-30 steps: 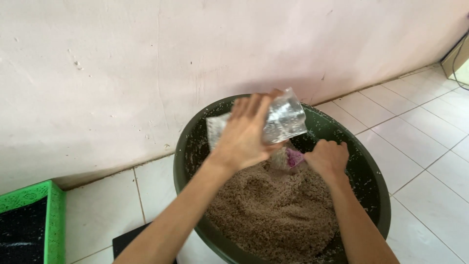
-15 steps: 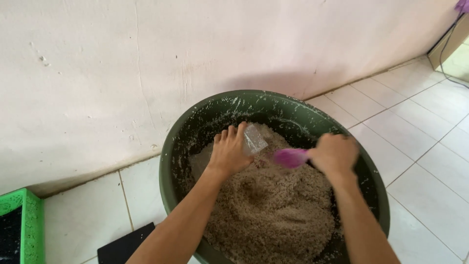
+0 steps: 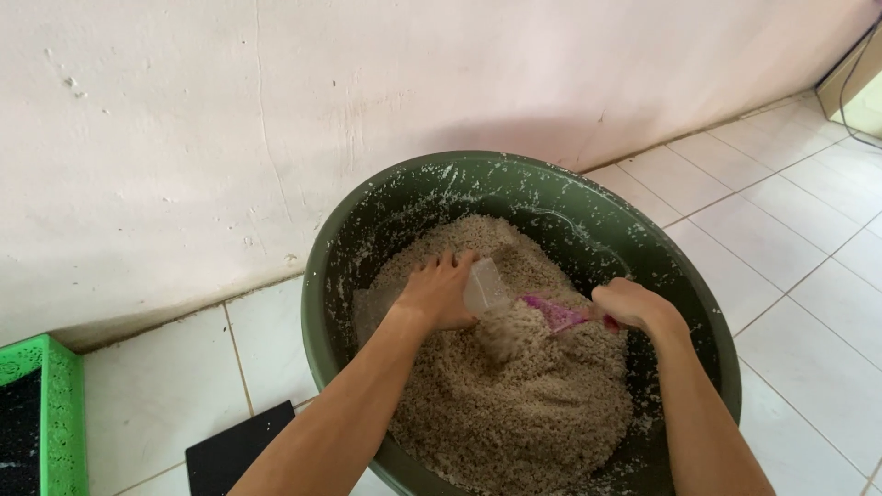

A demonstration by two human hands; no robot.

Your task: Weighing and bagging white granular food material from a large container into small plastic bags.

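Left hand (image 3: 439, 292) holds clear plastic bag (image 3: 484, 287) mouth-open w/ fingers, low in big dark-green round basin (image 3: 367, 216), so right hand (image 3: 634, 308), gripping pink scoop (image 3: 556, 315), tips tan grainy mix (image 3: 514, 404) in.

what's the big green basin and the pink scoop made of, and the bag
The green basin looks like moulded plastic: smooth, faintly glossy wall, one even dark colour, rolled rim. The pink scoop is probably plastic too, bright and slightly see-through. The bag in the left hand seems thin clear plastic film, transparent and creased. The right hand holds the scoop.
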